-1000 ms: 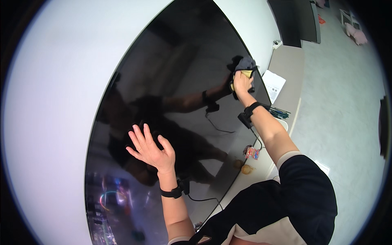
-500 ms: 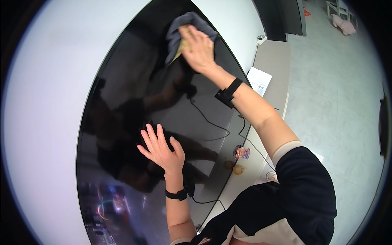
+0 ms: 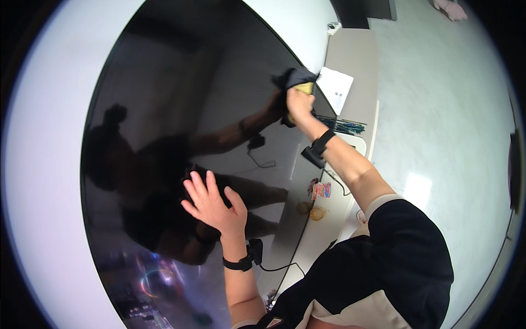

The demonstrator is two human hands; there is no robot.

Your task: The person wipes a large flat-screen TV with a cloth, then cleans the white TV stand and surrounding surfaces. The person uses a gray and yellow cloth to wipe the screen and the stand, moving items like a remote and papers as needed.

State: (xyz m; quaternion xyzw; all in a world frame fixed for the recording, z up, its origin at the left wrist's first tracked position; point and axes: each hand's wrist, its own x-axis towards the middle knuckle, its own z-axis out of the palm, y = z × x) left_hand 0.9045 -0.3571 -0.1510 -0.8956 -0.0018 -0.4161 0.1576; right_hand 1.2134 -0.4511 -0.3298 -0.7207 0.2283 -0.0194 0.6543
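Observation:
A large black television screen (image 3: 219, 71) fills the left and middle of the view, mirroring my arms and body. My right hand (image 3: 299, 104) is closed around a dark grey and yellow cloth (image 3: 296, 81), pressed at the screen's edge on the right. Part of the cloth is hidden under the hand and a little blurred. Lower down, my left hand (image 3: 215, 204) lies with its fingers spread, touching the glass and holding nothing. Each wrist carries a black strap with a small box and a cable.
Beside the screen runs a long grey cabinet (image 3: 353, 55) bearing a white paper (image 3: 335, 88), a bundle of dark thin sticks (image 3: 348, 126), a red packet (image 3: 321, 190) and a small amber jar (image 3: 316, 213). A white socket strip (image 3: 333, 27) and a pink toy (image 3: 451, 9) are farther off.
My right hand has swept the cloth from the upper part of the screen down and right to its edge. The left hand has stayed about where it was. The view has shifted slightly.

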